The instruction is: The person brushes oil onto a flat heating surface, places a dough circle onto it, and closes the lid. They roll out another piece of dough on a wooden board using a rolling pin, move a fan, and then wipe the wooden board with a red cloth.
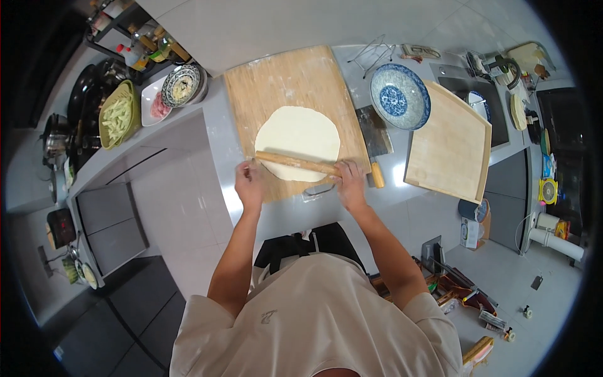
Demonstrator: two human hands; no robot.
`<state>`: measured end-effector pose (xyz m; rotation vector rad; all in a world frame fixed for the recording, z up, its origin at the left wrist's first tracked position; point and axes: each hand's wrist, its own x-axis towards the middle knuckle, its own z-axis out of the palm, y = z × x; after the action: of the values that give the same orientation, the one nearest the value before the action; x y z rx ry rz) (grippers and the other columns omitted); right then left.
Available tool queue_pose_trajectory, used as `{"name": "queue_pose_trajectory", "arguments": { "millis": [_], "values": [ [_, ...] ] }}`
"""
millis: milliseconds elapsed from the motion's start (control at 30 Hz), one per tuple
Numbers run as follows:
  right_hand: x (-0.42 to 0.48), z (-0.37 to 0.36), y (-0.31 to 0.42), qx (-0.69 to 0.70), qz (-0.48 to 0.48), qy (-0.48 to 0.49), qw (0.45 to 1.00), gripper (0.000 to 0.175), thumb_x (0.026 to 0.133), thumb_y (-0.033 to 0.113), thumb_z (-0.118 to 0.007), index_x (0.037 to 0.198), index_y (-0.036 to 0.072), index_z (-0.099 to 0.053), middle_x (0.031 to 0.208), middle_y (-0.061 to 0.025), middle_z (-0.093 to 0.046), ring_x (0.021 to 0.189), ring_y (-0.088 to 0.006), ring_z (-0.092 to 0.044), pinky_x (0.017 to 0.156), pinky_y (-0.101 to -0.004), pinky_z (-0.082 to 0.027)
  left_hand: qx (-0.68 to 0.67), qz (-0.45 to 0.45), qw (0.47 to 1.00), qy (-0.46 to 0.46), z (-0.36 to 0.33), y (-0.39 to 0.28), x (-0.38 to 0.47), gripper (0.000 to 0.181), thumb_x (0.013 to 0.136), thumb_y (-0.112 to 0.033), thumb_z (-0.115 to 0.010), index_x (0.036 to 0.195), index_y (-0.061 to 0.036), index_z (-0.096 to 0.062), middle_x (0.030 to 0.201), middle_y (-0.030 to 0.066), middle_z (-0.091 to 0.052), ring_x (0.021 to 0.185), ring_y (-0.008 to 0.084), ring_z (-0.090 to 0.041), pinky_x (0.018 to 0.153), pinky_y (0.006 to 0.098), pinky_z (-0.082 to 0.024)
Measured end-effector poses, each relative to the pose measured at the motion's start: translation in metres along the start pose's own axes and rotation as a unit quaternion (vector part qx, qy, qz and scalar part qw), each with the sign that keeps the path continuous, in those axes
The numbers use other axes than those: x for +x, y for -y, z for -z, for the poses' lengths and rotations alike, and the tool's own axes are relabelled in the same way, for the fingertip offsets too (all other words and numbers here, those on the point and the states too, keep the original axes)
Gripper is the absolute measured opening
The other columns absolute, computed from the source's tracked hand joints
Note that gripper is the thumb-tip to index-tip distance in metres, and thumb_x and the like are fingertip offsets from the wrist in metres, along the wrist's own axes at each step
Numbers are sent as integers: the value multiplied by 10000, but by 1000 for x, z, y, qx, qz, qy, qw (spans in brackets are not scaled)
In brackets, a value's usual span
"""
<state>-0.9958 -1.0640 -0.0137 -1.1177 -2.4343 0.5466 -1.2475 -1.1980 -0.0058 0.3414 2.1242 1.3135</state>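
A wide, thin round of rolled dough (299,132) lies on a floured wooden board (282,80). Across its near part lies a wooden rolling pin (297,162), tilted slightly down to the right. My right hand (351,181) is on the pin's right end, with the fingers over it. Beside the pin's left end is my left hand (248,181), blurred, with its fingers curled; whether it touches the pin I cannot tell. A cleaver (374,132) with a wooden handle rests along the board's right edge.
To the right are a blue-and-white bowl (400,96), a rimmed wooden tray (447,141), a wire rack (372,54) and a sink (499,113). At the left stand a green basket of cut vegetables (118,115), a white dish of meat (154,103) and a patterned bowl (181,86).
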Motion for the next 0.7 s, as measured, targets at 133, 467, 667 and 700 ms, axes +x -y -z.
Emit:
{"name": "queue_pose_trajectory", "arguments": {
  "millis": [133,467,667,700],
  "values": [
    [-25,-7,10,14,23,42,999,398,820,171,-731,1189,96,-605,1269,-111,-572,1277,-340,-489,1037,-477,-383,261,-242,931,-82,14,-3,-6,471,971,-177,-559,1373,53,-475,1359,238,-516,1298,384,-461,1106,495,-351],
    [76,-15,20,-159,-129,94,974,723,1028,459,-399,1540,-28,-245,1628,-201,-209,1526,-332,-146,1230,-474,-119,436,-337,834,-23,-36,-39,68,671,990,-342,-476,1514,42,-304,1565,252,-316,1483,397,-233,1217,505,-158],
    [77,-21,14,-167,-101,45,980,704,1018,408,-441,1544,-18,-248,1629,-191,-214,1525,-331,-147,1226,-476,-138,426,-328,842,-44,-43,-39,75,676,994,-351,-465,1510,53,-301,1579,248,-292,1498,383,-200,1229,491,-130],
    [55,-18,16,-153,-95,71,981,716,1010,412,-464,1545,-14,-253,1628,-192,-218,1524,-329,-155,1223,-478,-149,434,-321,841,-29,-37,-31,58,675,992,-345,-468,1509,55,-299,1581,248,-288,1498,381,-200,1232,486,-124]
  ]
}}
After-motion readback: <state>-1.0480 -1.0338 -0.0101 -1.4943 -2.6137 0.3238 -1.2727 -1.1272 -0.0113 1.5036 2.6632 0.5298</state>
